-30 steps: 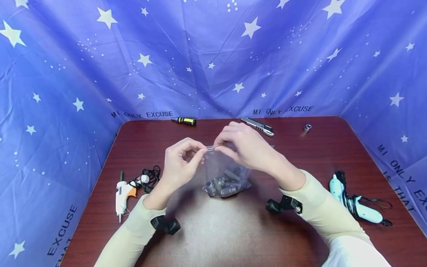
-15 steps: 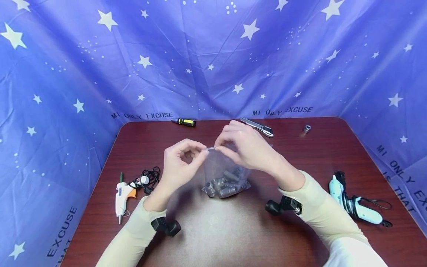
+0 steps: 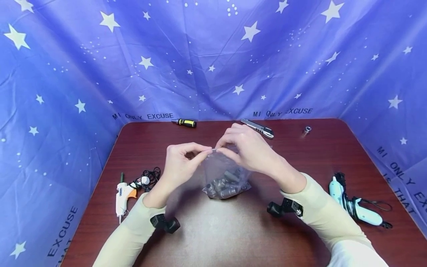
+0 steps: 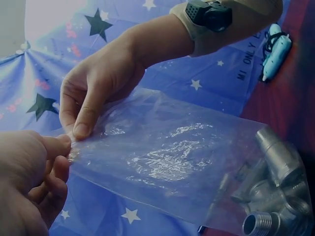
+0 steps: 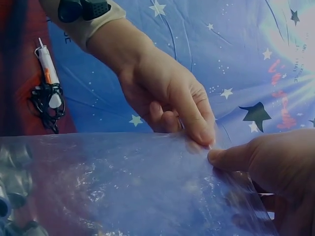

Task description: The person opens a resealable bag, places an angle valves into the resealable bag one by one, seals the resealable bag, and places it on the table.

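Above the middle of the dark red table (image 3: 233, 237), a clear plastic bag (image 3: 224, 174) was held upright, its long axis roughly vertical, its mouth turned upward and its weighted bottom resting on the tabletop. The top edge of the bag was pinched between thumb and forefinger of the left hand (image 3: 180, 167), whose fingers were curled tightly onto the thin film. The same edge was pinched just beside that by the right hand (image 3: 248, 150), its fingertips nearly touching those of the left hand. In the wrist views the two thumbs were seen pressed on the strip at one spot, with the film stretched away from them.

Grey threaded metal pipe fittings (image 4: 275, 196) were heaped inside the bag at its bottom.

Along the far edge, a black-and-yellow screwdriver (image 3: 183, 122), a utility knife (image 3: 258, 127) and a single metal fitting (image 3: 307, 129) were laid. A white glue gun (image 3: 122, 194) with a coiled cord was placed left, and a pale blue glue gun (image 3: 353, 205) right.
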Demonstrator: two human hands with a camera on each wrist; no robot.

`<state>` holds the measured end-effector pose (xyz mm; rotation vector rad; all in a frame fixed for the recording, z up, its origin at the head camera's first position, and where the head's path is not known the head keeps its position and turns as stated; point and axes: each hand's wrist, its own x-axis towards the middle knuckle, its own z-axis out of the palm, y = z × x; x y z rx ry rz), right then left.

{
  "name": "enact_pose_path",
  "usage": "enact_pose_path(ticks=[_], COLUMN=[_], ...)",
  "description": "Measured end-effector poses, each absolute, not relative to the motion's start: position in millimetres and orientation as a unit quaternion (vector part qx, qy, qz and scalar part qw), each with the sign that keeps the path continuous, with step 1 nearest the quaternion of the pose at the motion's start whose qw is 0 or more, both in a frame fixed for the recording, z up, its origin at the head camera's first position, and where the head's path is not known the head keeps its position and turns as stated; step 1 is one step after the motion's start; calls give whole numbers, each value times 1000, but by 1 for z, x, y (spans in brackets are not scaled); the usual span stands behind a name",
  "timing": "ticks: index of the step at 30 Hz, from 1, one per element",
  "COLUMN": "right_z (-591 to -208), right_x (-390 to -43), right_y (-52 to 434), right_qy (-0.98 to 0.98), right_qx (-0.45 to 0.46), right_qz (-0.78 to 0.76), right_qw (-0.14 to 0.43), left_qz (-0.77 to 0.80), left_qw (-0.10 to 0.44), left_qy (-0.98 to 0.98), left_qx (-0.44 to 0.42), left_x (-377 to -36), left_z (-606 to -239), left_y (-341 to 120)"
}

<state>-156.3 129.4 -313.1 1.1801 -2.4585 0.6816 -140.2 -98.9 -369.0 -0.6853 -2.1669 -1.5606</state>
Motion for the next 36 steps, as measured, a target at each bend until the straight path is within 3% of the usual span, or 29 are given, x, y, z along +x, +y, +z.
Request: enact_pose_path(ticks=[36], right_z=[-312], right_x=[-159], right_y=[149], right_qy=[-872], right_qx=[419], right_qz=[199], right_qw=[160], left_qz=[-561], left_qw=[184], left_qy=[-772], left_qx=[-235], left_x=[-144], left_z=[-369], left_y=[-96])
